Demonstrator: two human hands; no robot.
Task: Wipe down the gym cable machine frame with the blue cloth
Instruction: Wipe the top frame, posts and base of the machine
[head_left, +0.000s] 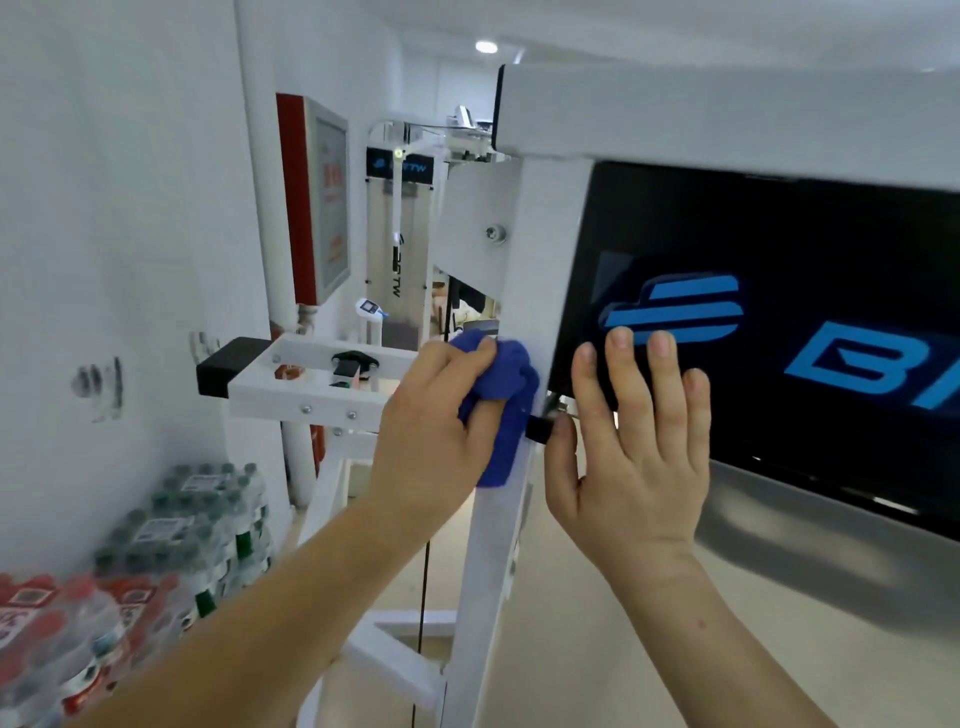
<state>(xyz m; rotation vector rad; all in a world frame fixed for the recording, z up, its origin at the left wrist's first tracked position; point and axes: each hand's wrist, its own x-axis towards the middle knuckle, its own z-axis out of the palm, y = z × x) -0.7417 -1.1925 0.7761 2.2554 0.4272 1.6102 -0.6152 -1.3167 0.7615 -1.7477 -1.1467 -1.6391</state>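
Note:
The white cable machine frame fills the middle of the view, with an upright post running down to the floor and a wide beam across the top. My left hand grips a bunched blue cloth and presses it against the left face of the upright post. My right hand lies flat with straight fingers on the lower left corner of the black logo panel. Its thumb sits next to a small black knob on the post.
A white bracket arm with a black end cap juts left from the post. Shrink-wrapped packs of water bottles are stacked at the lower left by the white wall. A thin black cable hangs beside the post. Another machine stands behind.

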